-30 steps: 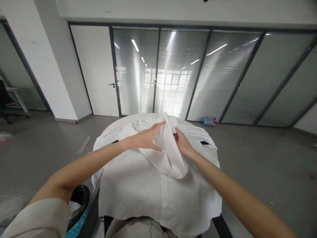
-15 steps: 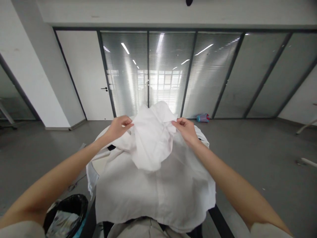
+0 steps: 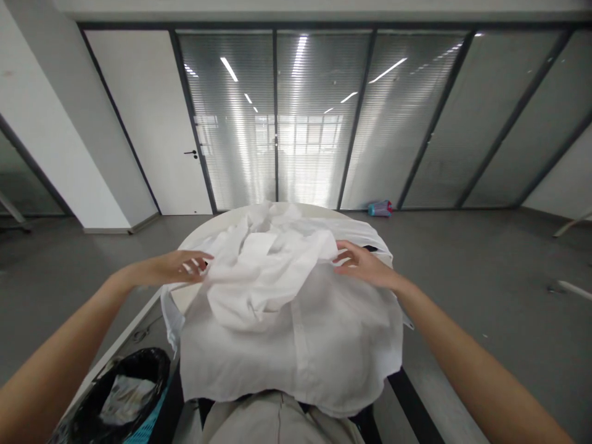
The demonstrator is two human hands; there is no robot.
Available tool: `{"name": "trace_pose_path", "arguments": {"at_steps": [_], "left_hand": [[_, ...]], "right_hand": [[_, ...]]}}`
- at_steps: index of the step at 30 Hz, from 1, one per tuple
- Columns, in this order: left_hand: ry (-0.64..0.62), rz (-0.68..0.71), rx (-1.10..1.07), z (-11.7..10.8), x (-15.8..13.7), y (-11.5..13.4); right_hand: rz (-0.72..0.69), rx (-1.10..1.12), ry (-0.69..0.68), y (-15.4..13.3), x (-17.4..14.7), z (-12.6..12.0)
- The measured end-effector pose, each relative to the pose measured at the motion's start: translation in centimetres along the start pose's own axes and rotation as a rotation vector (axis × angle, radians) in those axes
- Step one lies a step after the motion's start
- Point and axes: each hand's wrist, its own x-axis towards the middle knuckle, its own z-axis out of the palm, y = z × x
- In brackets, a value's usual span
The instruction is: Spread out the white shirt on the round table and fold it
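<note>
A white shirt [image 3: 296, 364] lies spread over a round white table [image 3: 208, 225], its lower edge hanging over the near side. On top sits a crumpled bunch of white cloth [image 3: 272, 265]; whether it is part of the same shirt I cannot tell. My left hand [image 3: 187, 266] is at the left side of the bunch, palm down, with the fingers spread and holding nothing. At its right side, my right hand [image 3: 363, 264] has its fingers apart, the tips at or just beside the cloth.
A bin with a black liner [image 3: 148, 364] and crumpled waste stands at the lower left. A blue and red basket-like object [image 3: 380, 208] lies on the floor by the glass partition [image 3: 309, 135]. A white door [image 3: 143, 117] is at the back left.
Both hands have let go of the raised white cloth, which has dropped into a loose heap on the table. My hands have moved lower and farther apart, and the view has tilted down slightly.
</note>
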Motion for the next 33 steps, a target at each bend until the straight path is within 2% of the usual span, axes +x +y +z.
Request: {"name": "trace_pose_path", "arguments": {"at_steps": [2, 3, 4, 6, 8, 10, 13, 17, 20, 24, 29, 30, 33], "left_hand": [[0.185, 0.029, -0.045, -0.2, 1.7, -0.3], [0.214, 0.056, -0.065, -0.3, 2.7, -0.5], [0.192, 0.091, -0.084, -0.5, 3.7, -0.6], [0.067, 0.179, -0.105, -0.7, 5.3, -0.7], [-0.042, 0.271, -0.092, -0.7, 6.2, -0.6], [-0.095, 0.338, -0.062, -0.6, 6.5, -0.4], [-0.140, 0.366, -0.003, -0.2, 6.4, 0.1], [-0.115, 0.423, 0.047, 0.3, 6.0, 1.9], [-0.103, 0.502, -0.022, 0.4, 5.8, 3.6], [-0.118, 0.457, -0.247, 0.7, 6.0, 4.0], [-0.372, 0.323, -0.315, 0.8, 6.0, 2.6], [-0.389, 0.315, -0.335, 0.9, 5.8, 2.3], [-0.272, 0.324, -0.434, 1.4, 5.2, 1.8]], "right_hand": [[-0.019, -0.073, -0.041, 0.3, 0.1, 0.7], [-0.013, -0.099, -0.025, 0.5, 0.4, 1.0], [0.003, -0.116, 0.003, 0.8, 0.7, 1.4], [0.044, -0.120, 0.073, 1.4, 1.6, 1.9], [0.063, -0.095, 0.123, 2.1, 2.4, 2.4], [0.057, -0.051, 0.146, 2.7, 2.9, 2.6], [0.062, 0.032, 0.151, 3.2, 3.3, 2.8], [0.087, 0.048, 0.158, 3.7, 3.2, 2.8], [0.113, 0.017, 0.168, 4.1, 3.1, 2.9], [0.131, -0.004, 0.163, 4.5, 3.0, 2.8], [0.128, 0.003, 0.193, 5.0, 3.3, 2.6], [0.135, 0.001, 0.214, 5.0, 3.4, 2.6], [0.136, 0.012, 0.267, 4.8, 3.3, 2.7]]}}
